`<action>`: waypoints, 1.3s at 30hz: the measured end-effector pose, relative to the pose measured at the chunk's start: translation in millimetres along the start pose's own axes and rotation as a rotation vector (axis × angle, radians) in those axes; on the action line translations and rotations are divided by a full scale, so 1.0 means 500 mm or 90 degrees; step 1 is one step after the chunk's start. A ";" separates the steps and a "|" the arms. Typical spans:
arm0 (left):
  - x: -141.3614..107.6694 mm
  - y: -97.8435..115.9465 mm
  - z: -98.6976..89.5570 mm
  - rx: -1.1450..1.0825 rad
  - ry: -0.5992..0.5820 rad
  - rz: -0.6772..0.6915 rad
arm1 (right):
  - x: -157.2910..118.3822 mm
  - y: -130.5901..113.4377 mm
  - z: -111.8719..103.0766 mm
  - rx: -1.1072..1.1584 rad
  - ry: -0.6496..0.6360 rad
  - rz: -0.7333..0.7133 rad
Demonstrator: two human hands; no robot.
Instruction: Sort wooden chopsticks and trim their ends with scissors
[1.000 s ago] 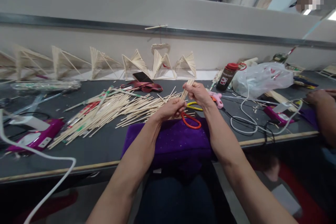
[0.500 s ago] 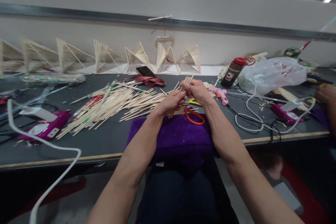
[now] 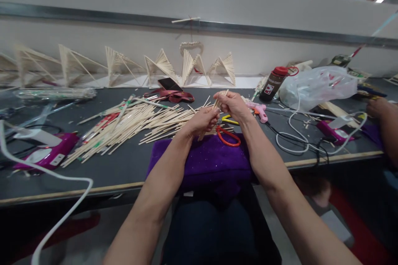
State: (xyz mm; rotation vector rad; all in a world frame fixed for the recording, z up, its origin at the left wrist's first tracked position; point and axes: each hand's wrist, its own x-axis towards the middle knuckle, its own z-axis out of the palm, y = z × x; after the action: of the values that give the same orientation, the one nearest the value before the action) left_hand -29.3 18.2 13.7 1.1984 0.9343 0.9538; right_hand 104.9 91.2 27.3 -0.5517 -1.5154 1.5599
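Close together above the table's front part, both hands grip a small bunch of thin wooden sticks (image 3: 222,97). My left hand (image 3: 206,119) is closed around its lower part, with the stick ends poking out below. My right hand (image 3: 229,101) pinches the upper part, fingers bent. Just under the hands lies a tool with a red loop handle (image 3: 229,137) and a yellow handle (image 3: 230,120); its kind is partly hidden. A purple cloth (image 3: 202,157) covers the table edge before me. Left of my hands spreads a loose pile of wooden sticks (image 3: 124,130).
Fan-shaped stick structures (image 3: 160,66) line the wall. A pink glue gun (image 3: 260,112), a bottle with a red cap (image 3: 273,83) and a plastic bag (image 3: 320,87) stand right. Corded purple power strips (image 3: 51,151) flank me. Another person's hand (image 3: 377,109) is at far right.
The view has shifted slightly, so the table's things sit a little further left. Both hands keep their grip on the sticks in nearly the same pose.
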 end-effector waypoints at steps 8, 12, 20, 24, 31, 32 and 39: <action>0.000 -0.003 0.007 -0.013 -0.001 0.018 | 0.000 -0.006 0.001 -0.027 0.015 -0.014; -0.007 0.004 0.004 0.016 0.009 0.001 | -0.003 -0.009 0.009 -0.027 0.023 -0.017; -0.007 0.013 -0.002 0.079 0.075 0.056 | -0.006 -0.005 0.019 -0.052 -0.073 -0.011; -0.006 0.010 0.006 0.044 0.061 0.075 | -0.008 -0.013 0.017 -0.051 -0.102 -0.026; -0.005 0.033 -0.008 -0.208 0.156 0.171 | -0.003 0.001 0.030 0.002 -0.050 0.001; -0.005 0.039 -0.019 -0.273 0.182 0.198 | -0.001 0.008 0.037 0.009 -0.032 0.022; -0.015 0.056 -0.086 -0.530 0.331 0.318 | -0.009 0.044 0.104 0.048 0.045 0.096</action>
State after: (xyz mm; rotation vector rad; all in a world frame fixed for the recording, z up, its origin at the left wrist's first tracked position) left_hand -74.7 27.4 36.4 0.4559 0.5054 1.8836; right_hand 59.4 60.2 13.5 -0.6841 -1.3827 1.6869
